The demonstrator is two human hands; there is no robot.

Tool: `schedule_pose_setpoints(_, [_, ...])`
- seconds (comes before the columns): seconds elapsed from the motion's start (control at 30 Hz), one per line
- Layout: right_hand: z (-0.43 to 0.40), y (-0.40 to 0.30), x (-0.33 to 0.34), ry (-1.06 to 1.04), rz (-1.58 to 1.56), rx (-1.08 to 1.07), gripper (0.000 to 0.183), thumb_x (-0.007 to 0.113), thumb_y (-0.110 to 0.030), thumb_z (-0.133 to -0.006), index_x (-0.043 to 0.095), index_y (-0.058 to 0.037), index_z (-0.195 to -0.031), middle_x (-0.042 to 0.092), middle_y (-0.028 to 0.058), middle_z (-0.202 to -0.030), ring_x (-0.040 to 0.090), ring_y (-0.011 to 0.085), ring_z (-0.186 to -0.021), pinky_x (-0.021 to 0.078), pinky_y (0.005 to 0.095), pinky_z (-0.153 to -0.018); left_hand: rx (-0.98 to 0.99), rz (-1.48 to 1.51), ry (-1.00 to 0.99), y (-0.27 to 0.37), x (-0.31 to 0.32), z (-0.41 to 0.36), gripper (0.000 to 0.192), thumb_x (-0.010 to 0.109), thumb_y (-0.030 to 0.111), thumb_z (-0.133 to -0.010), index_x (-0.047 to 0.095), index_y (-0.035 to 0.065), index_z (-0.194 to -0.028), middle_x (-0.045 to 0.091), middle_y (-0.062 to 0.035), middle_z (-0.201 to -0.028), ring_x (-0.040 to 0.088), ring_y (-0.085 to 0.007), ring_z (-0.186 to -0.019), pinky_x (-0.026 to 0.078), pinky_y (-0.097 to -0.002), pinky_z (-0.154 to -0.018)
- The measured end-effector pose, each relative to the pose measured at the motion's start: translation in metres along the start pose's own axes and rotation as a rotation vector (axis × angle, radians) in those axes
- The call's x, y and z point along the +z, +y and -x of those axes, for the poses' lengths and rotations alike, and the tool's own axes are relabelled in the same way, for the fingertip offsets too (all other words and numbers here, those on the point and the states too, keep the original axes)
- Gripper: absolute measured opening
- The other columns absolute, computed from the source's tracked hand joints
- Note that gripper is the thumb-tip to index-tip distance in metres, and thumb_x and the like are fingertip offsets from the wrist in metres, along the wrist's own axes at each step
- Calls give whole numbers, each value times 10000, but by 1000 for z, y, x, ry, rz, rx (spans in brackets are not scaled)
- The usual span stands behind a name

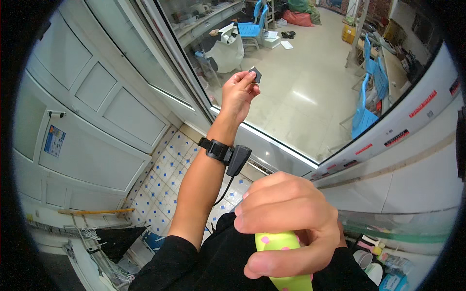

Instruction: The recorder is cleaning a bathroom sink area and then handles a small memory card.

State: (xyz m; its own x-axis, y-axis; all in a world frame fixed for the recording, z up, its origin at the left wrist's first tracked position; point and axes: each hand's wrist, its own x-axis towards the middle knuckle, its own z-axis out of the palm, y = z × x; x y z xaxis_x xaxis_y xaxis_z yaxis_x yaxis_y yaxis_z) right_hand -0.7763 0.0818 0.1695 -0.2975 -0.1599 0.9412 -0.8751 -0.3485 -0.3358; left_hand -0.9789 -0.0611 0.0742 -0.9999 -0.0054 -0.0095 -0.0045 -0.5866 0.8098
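Note:
My left hand is stretched out in front of the large glass pane and pinches a small flat dark object between thumb and fingers; whether it touches the glass I cannot tell. A black strap with a black device and a cable sits around my left wrist. Close to the camera, my right hand is curled around a yellow-green object with pink dots. Its lower end runs out of the picture, and the fingers hide part of it, so its kind is unclear.
White panelled doors stand at the left, above a blue-dotted tiled floor. Bottles and cups stand at the lower right. Behind the glass are blue chairs and a desk. A drying rack with a dark cloth is at the lower left.

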Motion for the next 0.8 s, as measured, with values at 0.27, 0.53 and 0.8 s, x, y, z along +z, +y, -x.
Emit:
schedule_pose_setpoints(0.27, [-14, 31, -7, -50, -109, -18, 245, 766, -127, -718, 659, -99, -937, 635, 171, -937, 628, 290, -768, 531, 399, -649, 105, 61, 6, -6, 11, -13, 210, 666, 159, -889, 536, 12, -964, 606, -73, -786, 566, -133, -617, 480, -261, -594])
schedule_pose_setpoints(0.53, [-22, 49, -12, -42, -89, -37, 244, 777, -132, -702, 663, -95, -915, 639, 161, -912, 628, 282, -745, 525, 387, -637, 83, -33, 38, -14, 8, -14, 212, 648, 225, -909, 534, 49, -883, 596, -68, -731, 558, -144, -586, 495, -284, -589])
schedule_pose_setpoints(0.8, [-23, 58, -19, -94, -161, -10, 241, 776, -128, -699, 665, -91, -909, 638, 157, -907, 628, 277, -750, 522, 381, -634, 78, -67, 122, -16, 10, -5, 212, 631, 235, -918, 533, 57, -862, 600, -69, -725, 571, -157, -594, 489, -287, -588])
